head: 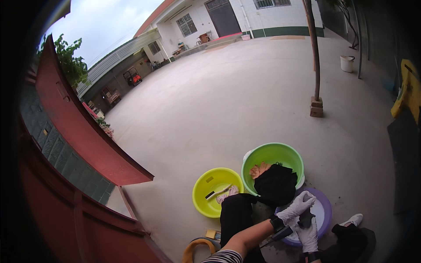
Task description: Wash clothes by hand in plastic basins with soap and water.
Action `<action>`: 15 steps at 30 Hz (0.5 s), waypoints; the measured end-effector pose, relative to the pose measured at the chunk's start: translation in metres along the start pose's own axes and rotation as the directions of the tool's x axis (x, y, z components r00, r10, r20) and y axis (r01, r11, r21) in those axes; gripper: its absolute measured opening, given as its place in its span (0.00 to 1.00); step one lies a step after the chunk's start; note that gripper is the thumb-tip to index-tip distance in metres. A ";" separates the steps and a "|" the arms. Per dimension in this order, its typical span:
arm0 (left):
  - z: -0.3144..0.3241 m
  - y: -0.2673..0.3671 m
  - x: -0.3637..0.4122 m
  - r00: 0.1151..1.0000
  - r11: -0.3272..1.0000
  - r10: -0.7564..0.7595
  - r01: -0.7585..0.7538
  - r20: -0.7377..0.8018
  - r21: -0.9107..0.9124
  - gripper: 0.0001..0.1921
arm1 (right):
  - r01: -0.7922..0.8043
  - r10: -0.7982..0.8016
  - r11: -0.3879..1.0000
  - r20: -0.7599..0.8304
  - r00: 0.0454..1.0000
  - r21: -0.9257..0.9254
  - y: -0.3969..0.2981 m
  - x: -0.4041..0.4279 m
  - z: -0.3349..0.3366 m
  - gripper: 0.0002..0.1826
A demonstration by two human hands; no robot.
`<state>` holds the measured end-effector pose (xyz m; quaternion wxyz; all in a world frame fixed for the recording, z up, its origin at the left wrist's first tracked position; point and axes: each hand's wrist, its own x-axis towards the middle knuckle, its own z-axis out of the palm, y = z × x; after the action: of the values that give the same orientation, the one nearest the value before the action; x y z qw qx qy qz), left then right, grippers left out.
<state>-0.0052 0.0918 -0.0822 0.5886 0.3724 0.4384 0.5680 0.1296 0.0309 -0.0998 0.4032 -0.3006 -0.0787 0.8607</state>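
My left hand [297, 207], in a white glove, grips the upper part of a small dark cloth [306, 219] above a purple basin [325, 210]. Just below it, my right hand [308, 234], gloved too, is at the cloth's lower end; its fingertips are partly hidden. Whitish, sudsy water [318, 210] shows in the basin. A green basin [289, 152] behind it holds black clothing [276, 184] and a peach cloth [260, 170]. In the yellow basin [201, 187] at the left lie a brush [218, 191] and a pink cloth [230, 194].
Concrete paving [197, 108] surrounds the basins. A red metal gate [88, 128] stands at the left. A wooden pole [314, 59] rises from stacked bricks [316, 107], with a white bucket [347, 64] farther back. Beside my legs are a yellow block [210, 234] and a curved orange-brown object [197, 242].
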 end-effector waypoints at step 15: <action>0.033 0.049 -0.045 0.957 0.878 -0.244 0.288 0.159 -0.383 0.05 | 0.537 -0.587 0.794 -0.132 0.799 -0.285 -0.063 -0.006 0.052 0.07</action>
<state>0.0108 0.0528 -0.0210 0.7472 0.2093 0.3276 0.5390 0.1429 0.0740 -0.0316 0.6098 -0.3989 -0.2216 0.6480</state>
